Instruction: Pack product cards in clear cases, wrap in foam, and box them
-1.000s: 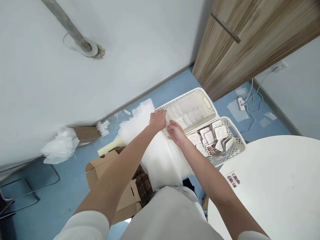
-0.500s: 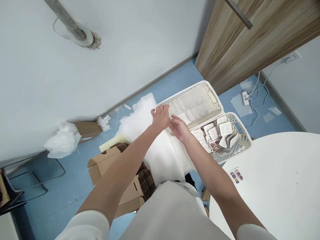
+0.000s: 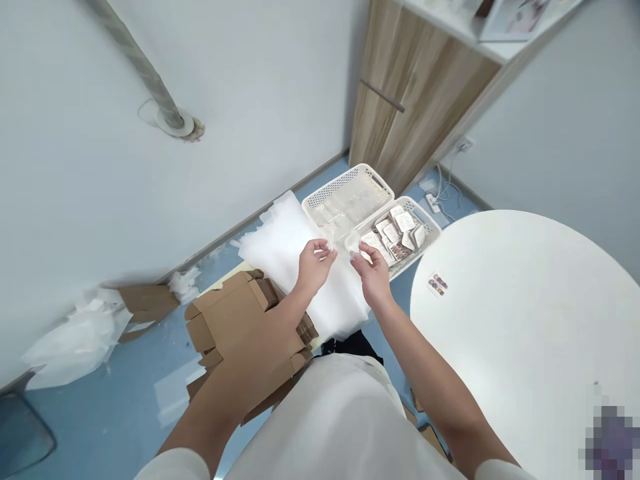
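Note:
My left hand (image 3: 314, 265) is closed in a pinch at the front of the white baskets, with a small clear plastic piece (image 3: 331, 236) at its fingertips. Opposite it, my right hand (image 3: 371, 267) pinches another bit of clear plastic (image 3: 352, 241); whether both belong to one item I cannot tell. Beyond them, the back white basket (image 3: 385, 189) holds flat clear plastic packets (image 3: 350, 203). In the front white basket (image 3: 434, 227) lies a pile of printed cards (image 3: 393, 233). Beneath my hands is a stack of white foam sheets (image 3: 280, 230).
Brown cardboard boxes (image 3: 235, 310) stand at my left beside the foam. A round white table (image 3: 520, 293) on the right bears a small card with coloured dots (image 3: 438, 285). A wooden cabinet (image 3: 405, 87) and a power strip (image 3: 432, 203) are behind the baskets. Plastic wrap (image 3: 83, 340) lies at far left.
My hands have drawn back from the back basket towards my body, and clear plastic now shows at the fingertips. The view has shifted, bringing more of the table and cabinet top into sight.

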Available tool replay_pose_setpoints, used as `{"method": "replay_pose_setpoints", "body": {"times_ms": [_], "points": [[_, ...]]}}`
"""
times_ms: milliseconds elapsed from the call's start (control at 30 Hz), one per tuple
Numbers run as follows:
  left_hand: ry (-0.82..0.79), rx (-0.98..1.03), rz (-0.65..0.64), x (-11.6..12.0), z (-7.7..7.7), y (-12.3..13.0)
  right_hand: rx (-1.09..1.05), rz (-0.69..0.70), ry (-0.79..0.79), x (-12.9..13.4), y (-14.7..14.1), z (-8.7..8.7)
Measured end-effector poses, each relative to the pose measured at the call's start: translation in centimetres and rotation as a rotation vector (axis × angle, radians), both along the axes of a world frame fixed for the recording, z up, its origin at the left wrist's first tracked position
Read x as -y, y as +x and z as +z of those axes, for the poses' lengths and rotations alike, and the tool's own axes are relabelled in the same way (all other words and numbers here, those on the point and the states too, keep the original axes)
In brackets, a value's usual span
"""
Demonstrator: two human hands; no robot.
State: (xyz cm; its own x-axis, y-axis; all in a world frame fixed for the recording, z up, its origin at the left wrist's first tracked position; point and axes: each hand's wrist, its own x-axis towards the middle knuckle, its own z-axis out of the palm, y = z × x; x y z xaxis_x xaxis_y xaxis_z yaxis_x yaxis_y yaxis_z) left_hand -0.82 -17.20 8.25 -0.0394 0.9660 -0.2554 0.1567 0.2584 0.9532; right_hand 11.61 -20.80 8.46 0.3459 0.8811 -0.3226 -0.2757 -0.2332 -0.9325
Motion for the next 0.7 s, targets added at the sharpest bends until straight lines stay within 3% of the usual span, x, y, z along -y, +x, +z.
{"method": "replay_pose_setpoints", "body": {"times_ms": [100,267,400,533,700], "points": [[-0.074,0.267,-0.047,5.7,1.1,0.6,0.085,-0.109,0.067,5.5,0.7,1.8],[-0.209,0.437,-0.346,13.2,2.5,1.3,0.133,-0.204,0.141,14.1,2.8,4.2],[-0.315,0.458,-0.556,15.7,3.7,2.4,0.136,-0.265,0.132,19.9,5.0,5.5],[-0.362,0.398,-0.791,17.3,5.0,4.8,0.130,-0.358,0.113,23.9,6.9,5.8],[-0.405,0.358,-0.909,19.6,5.5,8.5,0.149,-0.472,0.121,27.7,9.4,5.6]]}}
